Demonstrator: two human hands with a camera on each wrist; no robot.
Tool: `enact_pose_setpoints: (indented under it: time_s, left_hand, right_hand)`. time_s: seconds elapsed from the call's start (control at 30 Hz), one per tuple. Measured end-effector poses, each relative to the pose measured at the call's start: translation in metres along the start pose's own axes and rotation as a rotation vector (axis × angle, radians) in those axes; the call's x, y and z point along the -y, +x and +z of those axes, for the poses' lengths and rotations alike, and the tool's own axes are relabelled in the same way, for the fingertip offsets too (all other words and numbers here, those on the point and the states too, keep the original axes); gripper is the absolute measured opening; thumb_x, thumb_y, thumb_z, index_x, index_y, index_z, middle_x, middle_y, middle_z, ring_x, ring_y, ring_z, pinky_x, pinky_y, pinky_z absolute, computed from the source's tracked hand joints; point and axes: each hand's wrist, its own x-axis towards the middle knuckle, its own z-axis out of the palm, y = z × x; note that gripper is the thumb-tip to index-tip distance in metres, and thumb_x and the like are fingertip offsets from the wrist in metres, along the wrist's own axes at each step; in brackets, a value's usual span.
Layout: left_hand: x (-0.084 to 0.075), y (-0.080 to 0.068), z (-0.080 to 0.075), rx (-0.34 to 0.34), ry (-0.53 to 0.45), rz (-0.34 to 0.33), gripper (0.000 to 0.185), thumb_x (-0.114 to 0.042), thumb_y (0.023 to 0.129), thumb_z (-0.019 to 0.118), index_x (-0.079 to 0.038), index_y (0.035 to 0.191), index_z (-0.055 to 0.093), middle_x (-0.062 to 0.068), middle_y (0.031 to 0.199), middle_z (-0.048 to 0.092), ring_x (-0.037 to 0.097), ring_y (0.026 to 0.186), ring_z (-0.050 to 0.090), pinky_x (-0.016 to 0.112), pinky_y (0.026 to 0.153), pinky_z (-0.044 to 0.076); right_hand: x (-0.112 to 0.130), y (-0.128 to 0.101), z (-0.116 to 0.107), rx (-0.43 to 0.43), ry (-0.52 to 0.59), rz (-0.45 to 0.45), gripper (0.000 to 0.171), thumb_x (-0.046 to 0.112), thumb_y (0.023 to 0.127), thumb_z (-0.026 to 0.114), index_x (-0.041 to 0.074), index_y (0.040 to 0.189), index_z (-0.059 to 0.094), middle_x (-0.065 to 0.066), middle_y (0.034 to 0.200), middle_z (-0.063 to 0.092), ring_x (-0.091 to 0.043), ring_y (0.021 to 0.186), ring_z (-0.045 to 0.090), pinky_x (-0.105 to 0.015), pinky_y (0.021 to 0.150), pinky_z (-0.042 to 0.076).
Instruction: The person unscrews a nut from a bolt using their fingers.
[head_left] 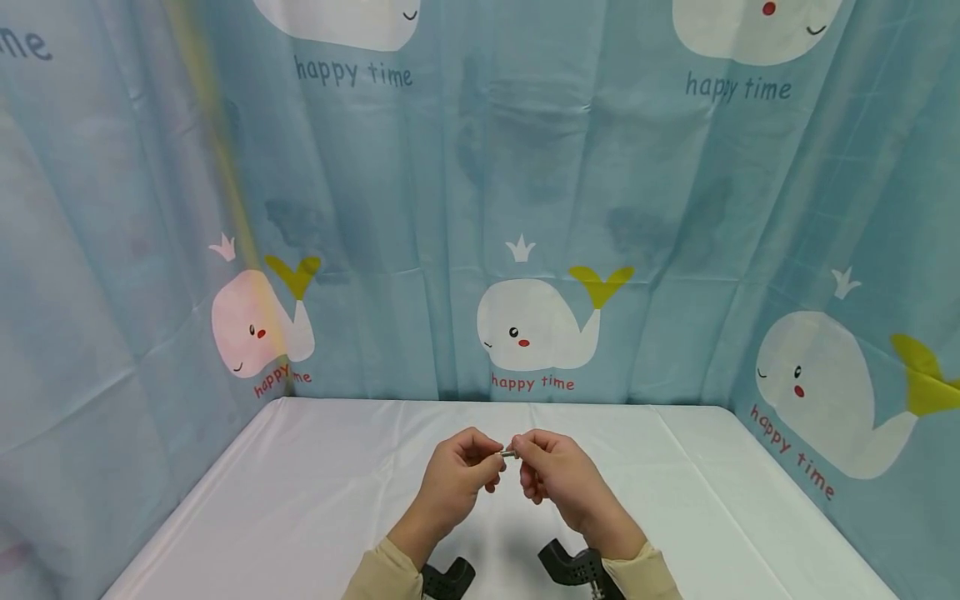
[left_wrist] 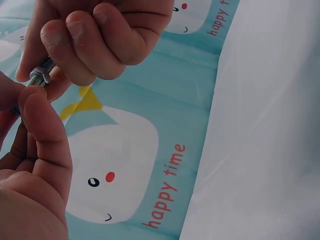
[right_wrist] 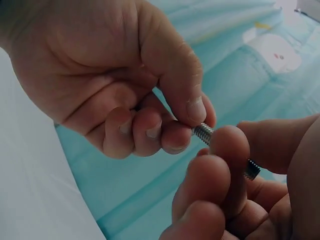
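Observation:
A small silver threaded bolt (head_left: 507,454) is held between both hands above the table, roughly level in the head view. My left hand (head_left: 455,473) pinches it between thumb and fingertips. Beyond those fingers, the bolt's dark end (right_wrist: 253,170) shows in the right wrist view. A hexagonal nut (left_wrist: 39,75) sits round the thread, on the side towards my right hand (head_left: 558,475). Right thumb and index finger pinch at this nut, while the other right fingers curl inward. Bare thread is visible between the two hands in the right wrist view. Fingertips partly hide both metal pieces.
Under the hands lies a white-covered table (head_left: 300,500). A blue curtain (head_left: 405,217) printed with whales stands behind it and along both sides. Black wrist mounts (head_left: 572,567) sit below the wrists, near the beige sleeves (head_left: 386,573).

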Motion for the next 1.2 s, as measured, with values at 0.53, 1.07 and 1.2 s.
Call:
enact_pose_setpoints:
  time_s: [0.53,1.07,1.2]
  left_hand:
    - [0.0000,-0.0007,-0.0013,0.002,0.003,0.012,0.008,-0.002,0.092,0.066,0.001,0.100,0.066,0.015,0.088,0.067,0.019,0.070,0.060,0.030,0.065,0.054]
    - [-0.0015,-0.0018,-0.0009,-0.005,0.002,0.016,0.009,-0.004,0.092,0.068,0.000,0.100,0.067,0.014,0.087,0.067,0.020,0.068,0.060,0.031,0.064,0.054]
    - [-0.0020,-0.0021,-0.0018,-0.002,0.005,0.014,0.008,-0.002,0.091,0.067,0.001,0.099,0.066,0.014,0.087,0.067,0.019,0.069,0.060,0.030,0.065,0.054]
  right_hand:
    - [0.0054,-0.0031,0.0005,-0.046,-0.045,-0.069,0.010,0.000,0.088,0.061,-0.002,0.095,0.068,-0.016,0.112,0.062,-0.025,0.076,0.059,-0.030,0.061,0.048]
    - [0.0010,-0.0019,0.0034,-0.053,-0.100,-0.062,0.022,0.021,0.100,0.062,0.000,0.108,0.065,-0.013,0.084,0.065,-0.019,0.062,0.055,-0.027,0.055,0.047]
    - [0.0035,-0.0024,0.0040,-0.070,-0.106,-0.067,0.017,0.010,0.095,0.062,0.000,0.107,0.067,-0.013,0.092,0.066,-0.021,0.064,0.056,-0.027,0.056,0.047]
